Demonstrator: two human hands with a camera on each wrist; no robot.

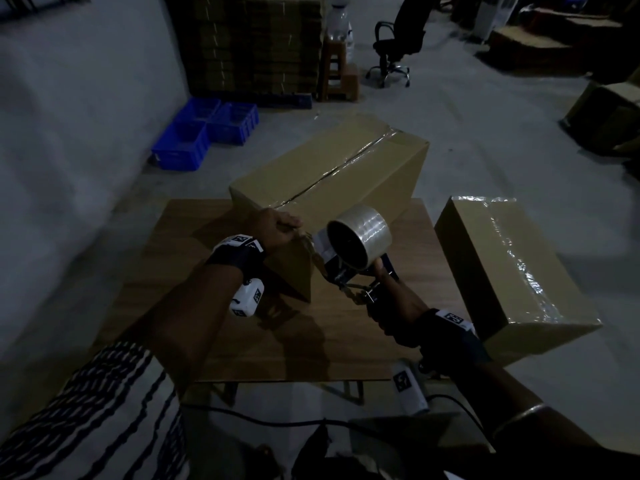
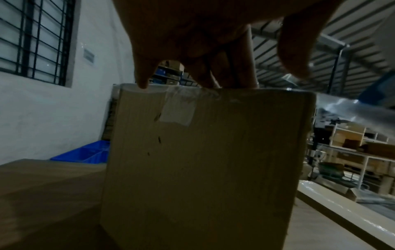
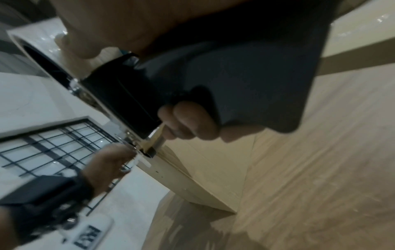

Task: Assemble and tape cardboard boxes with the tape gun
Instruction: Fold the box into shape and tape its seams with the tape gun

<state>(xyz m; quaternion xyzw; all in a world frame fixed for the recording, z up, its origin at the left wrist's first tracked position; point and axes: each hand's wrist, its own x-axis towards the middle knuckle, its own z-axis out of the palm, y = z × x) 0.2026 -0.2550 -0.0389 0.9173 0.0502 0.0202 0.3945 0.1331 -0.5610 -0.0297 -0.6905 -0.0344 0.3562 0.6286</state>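
A long cardboard box [image 1: 329, 168] lies on the wooden table [image 1: 194, 271], with clear tape along its top seam. My left hand [image 1: 280, 226] rests on the top edge of its near end. In the left wrist view the fingertips [image 2: 143, 82] press that edge of the box [image 2: 203, 160], just above a short tape end [image 2: 177, 111]. My right hand [image 1: 394, 306] grips the handle of the tape gun [image 1: 349, 268]. Its clear tape roll [image 1: 363, 233] sits beside the box's near corner. A strand of tape [image 2: 342, 108] stretches from the box edge towards the gun.
A second taped box [image 1: 512, 271] stands just right of the table. Blue crates [image 1: 204, 133] sit on the floor at the far left, a stack of flat cardboard [image 1: 259, 43] and an office chair [image 1: 394, 39] behind. A cable [image 1: 259, 419] runs below the table's near edge.
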